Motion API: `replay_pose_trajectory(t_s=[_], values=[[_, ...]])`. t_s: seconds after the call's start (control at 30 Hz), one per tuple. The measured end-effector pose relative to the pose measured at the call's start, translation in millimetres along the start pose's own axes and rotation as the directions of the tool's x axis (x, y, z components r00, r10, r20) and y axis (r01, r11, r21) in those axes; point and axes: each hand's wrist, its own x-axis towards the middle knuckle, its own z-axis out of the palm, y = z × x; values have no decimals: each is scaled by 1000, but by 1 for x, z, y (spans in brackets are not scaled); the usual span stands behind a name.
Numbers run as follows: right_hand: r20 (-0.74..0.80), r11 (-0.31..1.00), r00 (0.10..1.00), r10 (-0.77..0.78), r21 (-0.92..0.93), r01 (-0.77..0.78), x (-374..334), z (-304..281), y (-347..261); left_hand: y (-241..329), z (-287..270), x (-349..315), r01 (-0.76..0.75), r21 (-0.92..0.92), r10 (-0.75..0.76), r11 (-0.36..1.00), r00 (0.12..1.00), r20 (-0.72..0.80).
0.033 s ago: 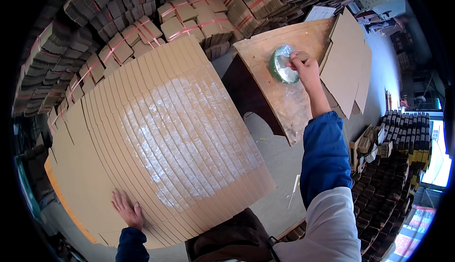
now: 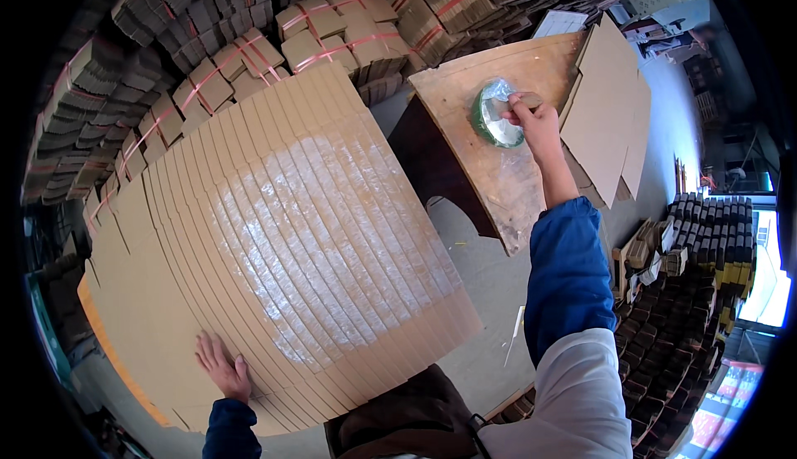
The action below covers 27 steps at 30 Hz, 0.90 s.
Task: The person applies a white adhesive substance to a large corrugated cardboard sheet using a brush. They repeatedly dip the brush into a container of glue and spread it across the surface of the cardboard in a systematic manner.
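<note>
A fan of overlapping flat cardboard sheets (image 2: 178, 235) covers the surface before me. Across its middle and right, the exposed strips wear a wet, whitish, glue-like coating (image 2: 311, 243). My left hand (image 2: 224, 368) rests flat on the uncoated sheets at the near left, fingers spread. Out to the far right, my right hand (image 2: 533, 117) is closed on the tan handle of what looks like a glue brush (image 2: 530, 100), over a round green-sided bowl (image 2: 481, 117) with white, glossy stuff inside. The brush's working end cannot be made out.
The bowl stands on a worn wooden board (image 2: 457, 77). More flat cardboard sheets (image 2: 606, 110) lie on the board's right side. Bundles of cardboard (image 2: 349, 36) tied with pink strap are stacked behind. Dark stacked pieces (image 2: 672, 334) stand at the right.
</note>
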Motion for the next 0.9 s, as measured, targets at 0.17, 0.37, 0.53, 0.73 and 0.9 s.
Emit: replay_pose_trajectory(t_s=[0.17, 0.37, 0.53, 0.73, 0.9], values=[[-53, 947, 980, 192, 273, -171, 6, 0, 19, 3, 7, 4, -18, -13, 18, 1000, 1000, -14], [5, 993, 998, -58, 104, 57, -16, -4, 16, -1, 5, 1, -21, -3, 21, 1000, 1000, -18], [76, 995, 993, -85, 53, 81, -14, -19, 0, -1, 7, 1, -22, -7, 22, 1000, 1000, -22], [30, 971, 999, 31, 238, -38, -21, -38, 9, 1, 4, 2, -11, 3, 11, 1000, 1000, 10], [88, 923, 996, 24, 380, -56, -22, -42, 11, 3, 5, 4, -23, -7, 23, 1000, 1000, -13]])
